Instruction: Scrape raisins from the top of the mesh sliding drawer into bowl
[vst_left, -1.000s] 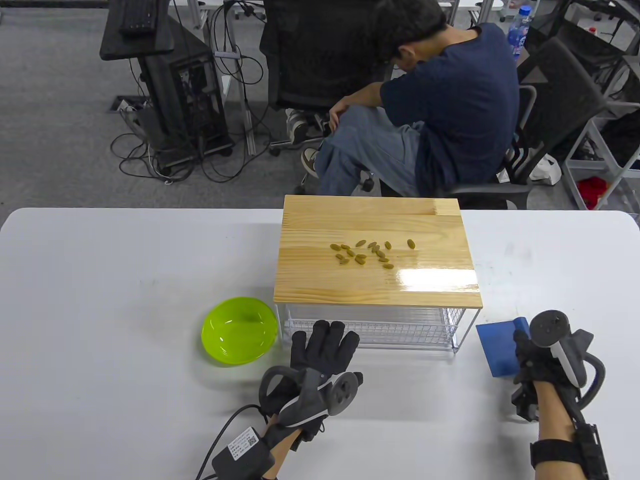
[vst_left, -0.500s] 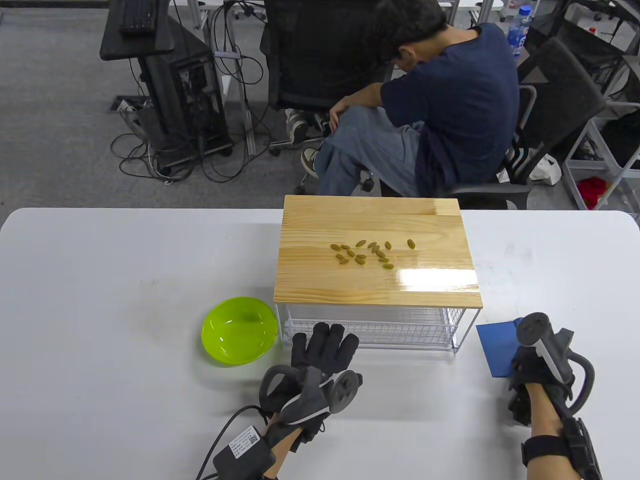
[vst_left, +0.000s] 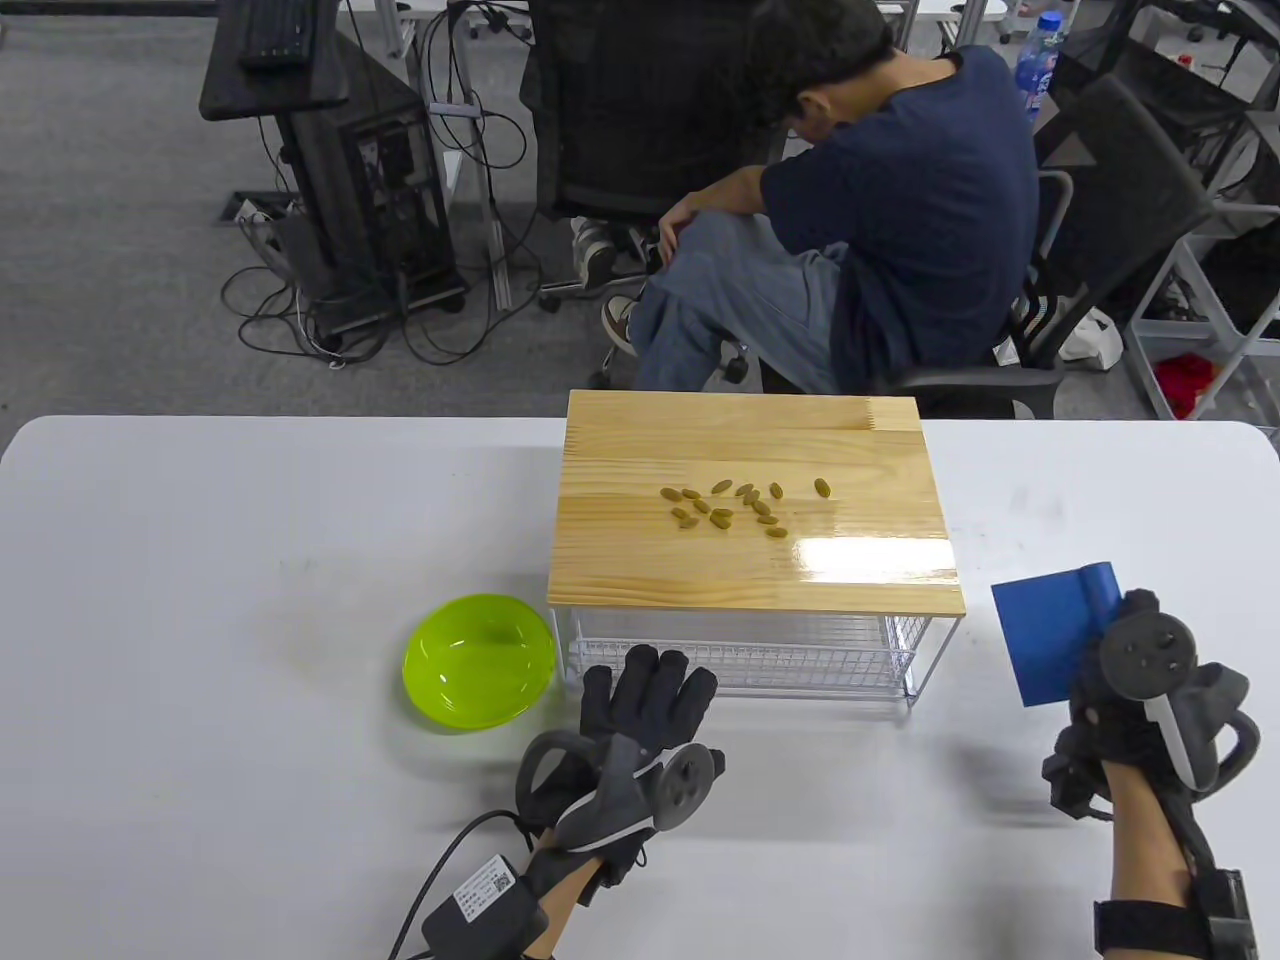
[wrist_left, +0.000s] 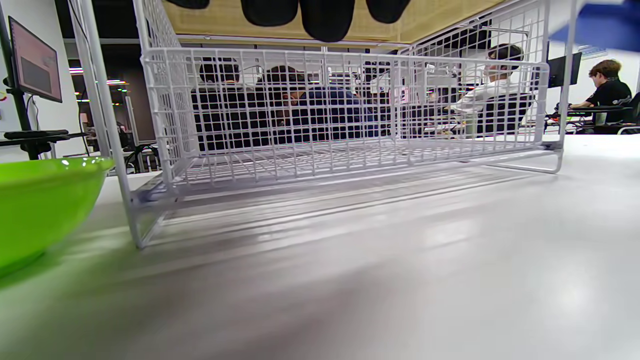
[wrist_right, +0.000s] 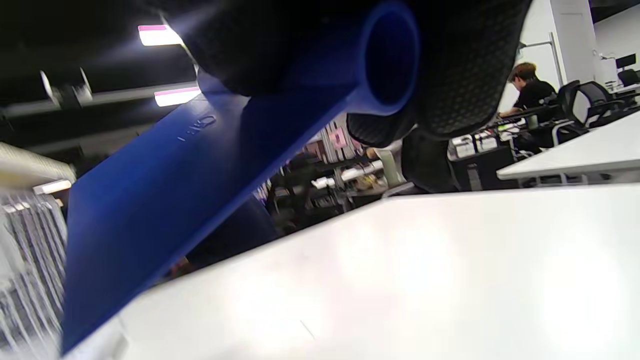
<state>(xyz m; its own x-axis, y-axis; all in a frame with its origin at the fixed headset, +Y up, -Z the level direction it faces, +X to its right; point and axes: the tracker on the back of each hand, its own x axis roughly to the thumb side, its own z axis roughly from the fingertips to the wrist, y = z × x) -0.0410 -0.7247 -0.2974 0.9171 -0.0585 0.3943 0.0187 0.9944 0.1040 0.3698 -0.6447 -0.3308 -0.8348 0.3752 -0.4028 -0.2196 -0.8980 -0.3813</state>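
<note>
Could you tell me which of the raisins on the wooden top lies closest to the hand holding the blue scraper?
The lone raisin at the right end of the scatter; it sits apart from the others, nearest the right hand.

Bright overhead light, glare on wooden top (vst_left: 872, 556), wrist views blurred.

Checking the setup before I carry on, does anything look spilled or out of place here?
Only the raisins: they lie loose on the wooden top of the mesh drawer unit, while the green bowl beside it looks empty. The right hand holds a blue scraper.
</note>
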